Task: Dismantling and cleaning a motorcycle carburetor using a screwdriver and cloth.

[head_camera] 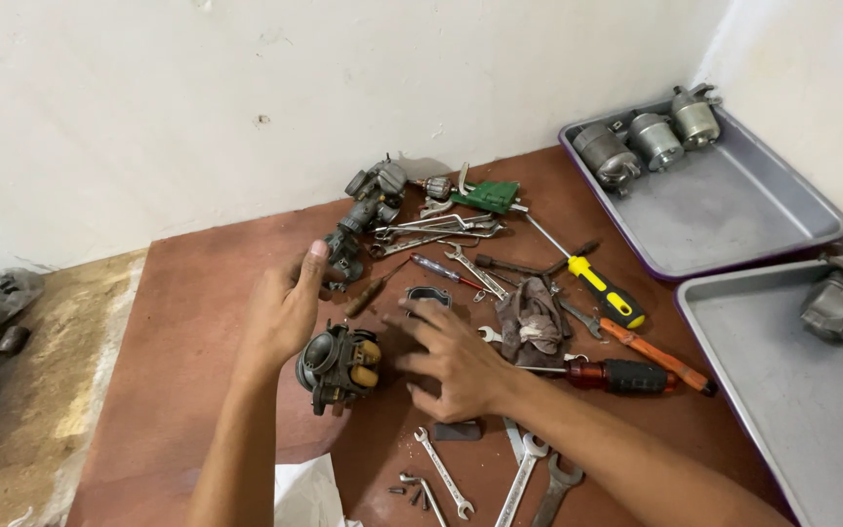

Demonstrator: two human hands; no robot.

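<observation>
white paper (306, 493) lies nearest you, at the board's front edge. your left hand (283, 314) is open, fingers apart, its palm against the carburetor (341, 366) standing at mid-board; nothing is clamped. your right hand (451, 359) lies spread flat just beside it. risk: the carburetor, unsupported by a closed grip, may tip or roll. loose wrenches (444, 473), a rag (531, 320) and screwdrivers (605, 293) crowd the right side and could snag a sweeping hand. two metal trays (734, 210) stand well apart.
</observation>
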